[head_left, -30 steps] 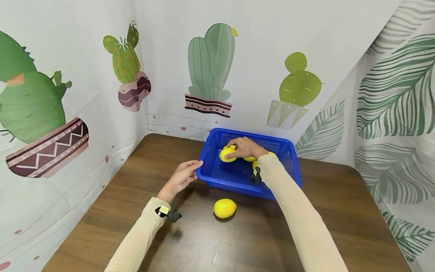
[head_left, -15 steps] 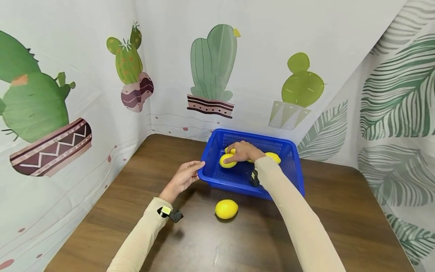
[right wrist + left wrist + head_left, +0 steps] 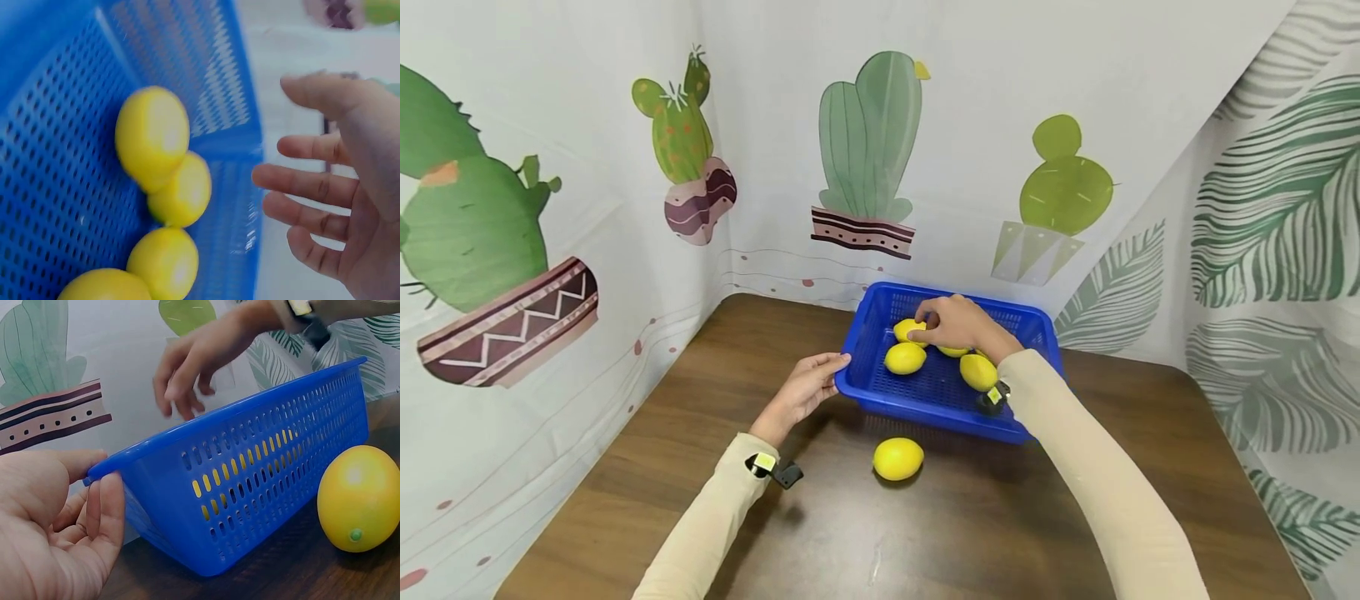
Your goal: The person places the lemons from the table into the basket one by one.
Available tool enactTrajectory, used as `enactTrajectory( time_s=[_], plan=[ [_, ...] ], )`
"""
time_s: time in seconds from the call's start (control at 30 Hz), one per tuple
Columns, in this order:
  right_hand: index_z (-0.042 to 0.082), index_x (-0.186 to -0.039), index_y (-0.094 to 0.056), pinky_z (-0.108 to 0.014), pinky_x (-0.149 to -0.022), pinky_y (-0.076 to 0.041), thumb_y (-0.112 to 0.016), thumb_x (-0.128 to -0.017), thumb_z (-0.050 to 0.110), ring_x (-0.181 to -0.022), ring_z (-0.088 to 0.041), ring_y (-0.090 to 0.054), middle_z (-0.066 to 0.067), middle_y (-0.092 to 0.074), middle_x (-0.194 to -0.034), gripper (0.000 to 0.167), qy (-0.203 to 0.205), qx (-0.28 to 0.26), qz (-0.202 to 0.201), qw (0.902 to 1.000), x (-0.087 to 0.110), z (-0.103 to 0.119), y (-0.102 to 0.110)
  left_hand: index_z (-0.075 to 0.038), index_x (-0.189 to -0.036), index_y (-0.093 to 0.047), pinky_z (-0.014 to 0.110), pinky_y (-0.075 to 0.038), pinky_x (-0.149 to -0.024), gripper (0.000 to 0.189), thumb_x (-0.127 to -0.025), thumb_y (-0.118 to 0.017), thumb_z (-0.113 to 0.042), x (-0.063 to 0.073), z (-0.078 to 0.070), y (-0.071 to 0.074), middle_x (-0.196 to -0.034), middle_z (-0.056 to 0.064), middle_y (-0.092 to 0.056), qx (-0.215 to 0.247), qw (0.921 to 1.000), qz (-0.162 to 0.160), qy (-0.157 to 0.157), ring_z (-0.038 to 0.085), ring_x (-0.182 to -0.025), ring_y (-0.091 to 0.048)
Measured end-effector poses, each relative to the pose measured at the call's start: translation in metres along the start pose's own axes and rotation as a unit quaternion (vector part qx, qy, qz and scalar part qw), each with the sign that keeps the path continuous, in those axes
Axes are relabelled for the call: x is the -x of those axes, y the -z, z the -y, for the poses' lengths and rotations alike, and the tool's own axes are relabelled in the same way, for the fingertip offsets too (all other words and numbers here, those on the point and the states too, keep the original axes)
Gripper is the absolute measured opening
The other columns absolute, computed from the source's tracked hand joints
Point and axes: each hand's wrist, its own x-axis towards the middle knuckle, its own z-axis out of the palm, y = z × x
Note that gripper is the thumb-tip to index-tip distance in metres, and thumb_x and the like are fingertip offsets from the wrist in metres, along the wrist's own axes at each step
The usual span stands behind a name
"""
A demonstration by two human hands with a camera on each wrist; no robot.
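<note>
A blue plastic basket (image 3: 925,404) with slotted walls stands on the table. My left hand (image 3: 801,390) pinches its left front corner, thumb on top of the rim and fingers below, as the left wrist view shows closely. Over the basket hovers my right hand (image 3: 962,323), fingers spread and holding nothing. In the right wrist view its fingers are apart from the lemons. Several yellow lemons lie inside, among them a front-left lemon (image 3: 905,358) and a right-hand lemon (image 3: 979,372). Another lemon (image 3: 898,459) rests on the table in front of the basket.
The brown wooden table (image 3: 970,517) has its back edge along a white curtain (image 3: 760,125) printed with cacti and leaves. The basket sits near that back edge. A small camera (image 3: 775,468) is strapped to the left sleeve, another to the right.
My right hand has set down a lemon at the basket's left, let go of it, then lifted and drawn back to the right. My left hand keeps its hold on the rim.
</note>
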Motion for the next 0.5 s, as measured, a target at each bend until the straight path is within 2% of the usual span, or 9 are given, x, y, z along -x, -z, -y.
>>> enactTrajectory(
  time_s=[0.3, 0.4, 0.5],
  plan=[
    [0.012, -0.115, -0.073, -0.037, -0.075, -0.057, -0.074, -0.094, 0.037, -0.087, -0.017, -0.068, -0.002, -0.075, -0.096, 0.033, 0.027, -0.072, -0.100, 0.9920, 0.056, 0.021, -0.003, 0.000, -0.111, -0.062, 0.019, -0.051, -0.062, 0.020, -0.102, -0.066, -0.018, 0.002, 0.002, 0.002, -0.081, -0.001, -0.066, -0.001, 1.0000, 0.001, 0.002, 0.007, -0.066, -0.058],
    [0.012, -0.114, -0.073, -0.035, -0.072, -0.055, -0.076, -0.093, 0.035, -0.085, -0.015, -0.068, 0.001, -0.075, -0.094, 0.032, 0.032, -0.081, -0.123, 0.9886, 0.077, 0.029, -0.008, 0.001, -0.112, -0.061, 0.019, -0.051, -0.063, 0.022, -0.102, -0.065, -0.019, 0.001, 0.001, 0.001, -0.081, -0.001, -0.066, -0.004, 1.0000, 0.008, 0.001, 0.007, -0.066, -0.058],
    [0.013, -0.114, -0.073, -0.033, -0.071, -0.055, -0.077, -0.092, 0.034, -0.083, -0.011, -0.067, 0.005, -0.074, -0.091, 0.030, 0.034, -0.095, -0.130, 0.9864, 0.096, 0.036, -0.014, 0.001, -0.113, -0.061, 0.019, -0.052, -0.064, 0.023, -0.102, -0.065, -0.019, -0.001, 0.000, 0.000, -0.082, -0.002, -0.066, -0.005, 0.9999, 0.010, -0.002, 0.007, -0.067, -0.059]
  ],
)
